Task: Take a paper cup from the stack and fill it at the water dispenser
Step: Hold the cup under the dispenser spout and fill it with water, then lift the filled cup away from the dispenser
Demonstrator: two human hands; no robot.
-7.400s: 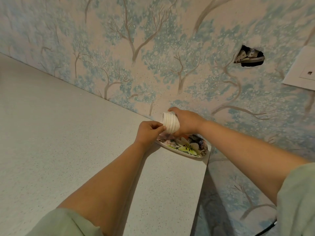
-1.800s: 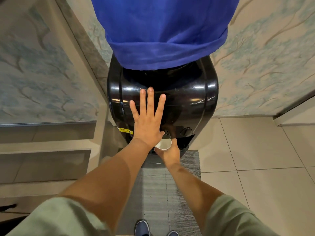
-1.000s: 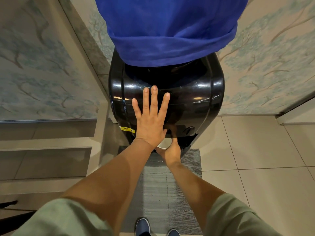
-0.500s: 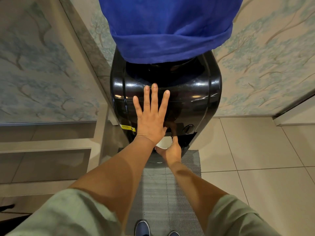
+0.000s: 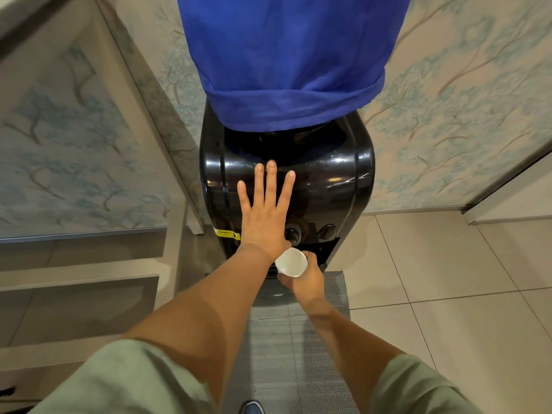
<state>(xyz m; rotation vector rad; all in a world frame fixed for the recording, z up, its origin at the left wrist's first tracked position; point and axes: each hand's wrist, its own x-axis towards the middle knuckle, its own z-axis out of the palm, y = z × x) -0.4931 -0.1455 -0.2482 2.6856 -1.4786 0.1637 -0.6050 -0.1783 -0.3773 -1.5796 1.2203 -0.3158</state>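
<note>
Cup's picked: your right hand (image 5: 304,280) grips the paper cup (image 5: 291,262) just below the water dispenser (image 5: 328,186) taps at frame centre, left hand (image 5: 264,218) flat, fingers spread. Can't tell if it's filled.

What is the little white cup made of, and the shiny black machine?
The cup looks like thin paper: matte white, with a slim rolled rim. The black dispenser seems to be glossy moulded plastic, since lights reflect in streaks on its rounded corners. The blue cover on top looks like soft cloth.
</note>
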